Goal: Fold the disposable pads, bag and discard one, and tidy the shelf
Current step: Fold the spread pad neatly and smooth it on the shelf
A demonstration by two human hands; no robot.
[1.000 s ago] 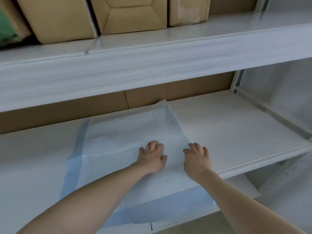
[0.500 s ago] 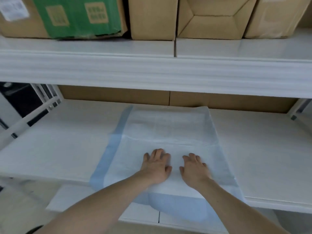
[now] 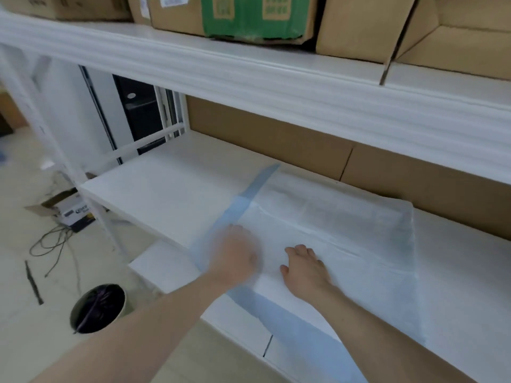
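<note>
A white disposable pad (image 3: 345, 236) with blue borders lies spread on the white shelf (image 3: 171, 186); its near blue edge hangs over the shelf front. My left hand (image 3: 237, 255) is blurred with motion over the pad's left part, near the blue side strip. My right hand (image 3: 304, 268) lies flat on the pad's middle, fingers straight, pressing it down. Neither hand holds anything.
Cardboard boxes (image 3: 365, 20), one with a green label (image 3: 254, 15), stand on the upper shelf. Brown cardboard (image 3: 276, 136) backs the lower shelf. On the floor at left are a bin with a dark liner (image 3: 98, 308), cables (image 3: 52, 244) and an open box (image 3: 69, 211).
The view has swung left, bringing the floor and bin into sight. My left hand has slid left across the pad, away from my right hand, which stays pressed flat.
</note>
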